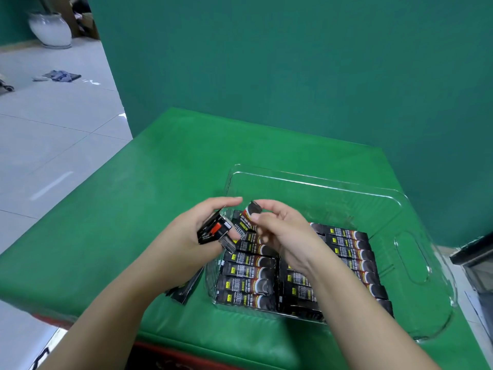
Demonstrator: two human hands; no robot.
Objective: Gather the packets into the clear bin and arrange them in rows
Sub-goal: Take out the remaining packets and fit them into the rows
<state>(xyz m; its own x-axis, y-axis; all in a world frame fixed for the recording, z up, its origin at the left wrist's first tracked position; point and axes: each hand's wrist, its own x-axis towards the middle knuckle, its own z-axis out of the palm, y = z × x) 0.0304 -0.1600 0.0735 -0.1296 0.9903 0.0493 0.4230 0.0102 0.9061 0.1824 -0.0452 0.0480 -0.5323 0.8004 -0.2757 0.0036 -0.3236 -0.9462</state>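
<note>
- Green padded table (pixel 160 182) fills the middle of the view, backed by a teal-green wall (pixel 293 62); pale floor tiles (pixel 53 129) run off to the left.
- On that floor, far back, stands a white vase (pixel 50 29), and a crumpled blue-grey cloth (pixel 62 75) lies nearer.
- A clear bin (pixel 410 249) sits on the right part of the table, its far half bare and see-through.
- Inside the bin's near half, black packets with yellow and white print lie flat in rows (pixel 248 276), side by side, stacked from the near wall towards the middle; a second column (pixel 349 244) runs along their right, partly hidden by the right forearm.
- The left hand (pixel 194 231) hovers over the bin's left wall, fingers curled round a small bundle of packets (pixel 216 231) with black, red and silver showing.
- The right hand (pixel 282 233) is above the rows in the bin, thumb and fingers pinching one end of a single packet (pixel 249 213), which hangs tilted down towards the rows.
- The two hands are near each other, fingertips almost meeting but apart.
- Loose packets (pixel 186 287) lie on the table just outside the bin's left wall, partly under the left forearm.
</note>
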